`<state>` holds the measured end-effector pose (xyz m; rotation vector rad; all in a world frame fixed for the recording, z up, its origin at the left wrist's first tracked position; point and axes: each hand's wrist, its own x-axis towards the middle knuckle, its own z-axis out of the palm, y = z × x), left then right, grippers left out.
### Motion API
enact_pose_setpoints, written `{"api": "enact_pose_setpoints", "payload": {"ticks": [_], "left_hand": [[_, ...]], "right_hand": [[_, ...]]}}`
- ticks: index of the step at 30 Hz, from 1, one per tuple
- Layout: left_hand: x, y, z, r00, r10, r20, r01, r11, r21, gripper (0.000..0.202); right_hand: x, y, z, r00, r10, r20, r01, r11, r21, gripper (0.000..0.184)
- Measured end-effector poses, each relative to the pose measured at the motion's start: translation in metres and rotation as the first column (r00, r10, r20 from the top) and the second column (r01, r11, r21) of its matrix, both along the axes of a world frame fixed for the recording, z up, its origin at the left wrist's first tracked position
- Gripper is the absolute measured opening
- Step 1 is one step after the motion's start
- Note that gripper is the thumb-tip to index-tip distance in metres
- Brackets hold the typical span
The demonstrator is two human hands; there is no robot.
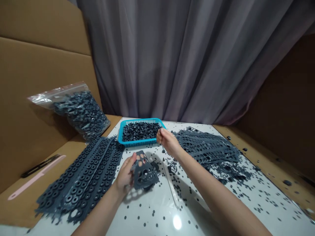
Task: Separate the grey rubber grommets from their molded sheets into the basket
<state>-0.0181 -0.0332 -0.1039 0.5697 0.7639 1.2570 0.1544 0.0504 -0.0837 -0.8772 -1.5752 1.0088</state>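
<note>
- A perforated dark sheet (pixel 140 168) is gripped by the curled left hand (pixel 126 172) above the worktop (pixel 147 219).
- The right hand (pixel 167 140) is curled beside the blue basket (pixel 137 143); whether anything is held cannot be told.
- Ring-studded strips (pixel 90 177) are laid to the left.

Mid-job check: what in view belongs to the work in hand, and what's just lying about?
Likely in the job:
Dark grey perforated sheet, in the left hand
Blue plastic basket of small black pieces
Dark grey ring-studded strips

Probably lying about:
Pink long-handled flat tool
Black slotted flat strip
White slender stick, untouched
Small dark round scraps
</note>
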Motion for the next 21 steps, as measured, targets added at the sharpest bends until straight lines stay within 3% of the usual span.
{"api": "enact_pose_setpoints", "payload": {"ticks": [7, 11, 14, 17, 21], "left_hand": [[0.005, 0.004, -0.010, 0.998, -0.018, -0.061, 0.021, 0.999, 0.046, 0.037], [0.006, 0.006, -0.014, 0.996, 0.011, -0.091, -0.010, 1.000, 0.009, 0.037], [0.007, 0.007, -0.017, 0.993, 0.031, -0.113, -0.035, 0.999, -0.031, 0.037], [0.007, 0.010, -0.021, 0.993, 0.049, -0.109, -0.053, 0.998, -0.034, 0.037], [0.002, 0.011, -0.021, 0.995, 0.028, -0.099, -0.028, 1.000, -0.006, 0.035]], "right_hand": [[-0.029, 0.105, 0.014, 0.925, -0.132, 0.356, 0.104, 0.990, 0.096, 0.005], [-0.060, 0.132, 0.012, 0.852, -0.118, 0.511, 0.093, 0.993, 0.073, 0.023], [-0.073, 0.140, 0.009, 0.824, -0.097, 0.558, 0.081, 0.995, 0.053, 0.029], [-0.067, 0.133, 0.010, 0.835, -0.096, 0.542, 0.087, 0.995, 0.043, 0.028], [-0.034, 0.085, 0.005, 0.893, -0.054, 0.448, 0.058, 0.998, 0.004, 0.023]]}}
